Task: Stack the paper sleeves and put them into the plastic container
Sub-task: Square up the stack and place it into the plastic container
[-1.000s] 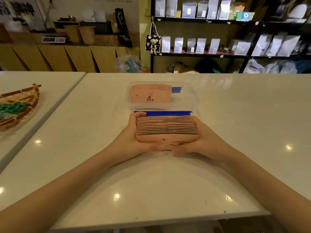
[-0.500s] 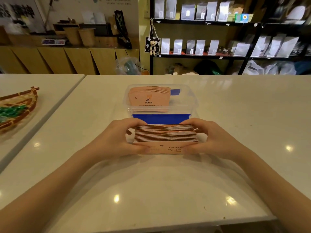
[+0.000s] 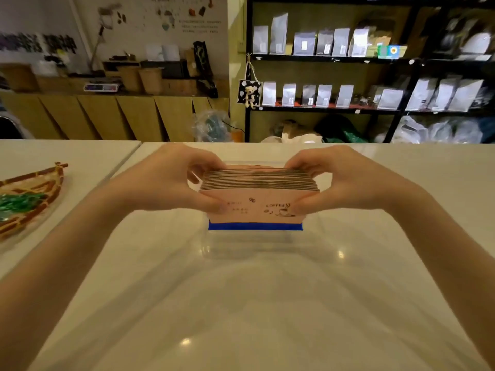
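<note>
The left hand (image 3: 171, 180) and right hand (image 3: 340, 180) each pinch one end of a thick stack of pink paper coffee-cup sleeves (image 3: 257, 195), thumbs on the printed near face, fingers curled over the top edges. The stack is held above the clear plastic container with a blue clasp (image 3: 255, 238), which stands on the white tabletop (image 3: 241, 317). A woven boat-shaped basket (image 3: 29, 194) sits far left.

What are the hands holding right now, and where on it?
Both hands, left and right, grip the stack of paper sleeves by its two short ends, above the plastic container.
</note>
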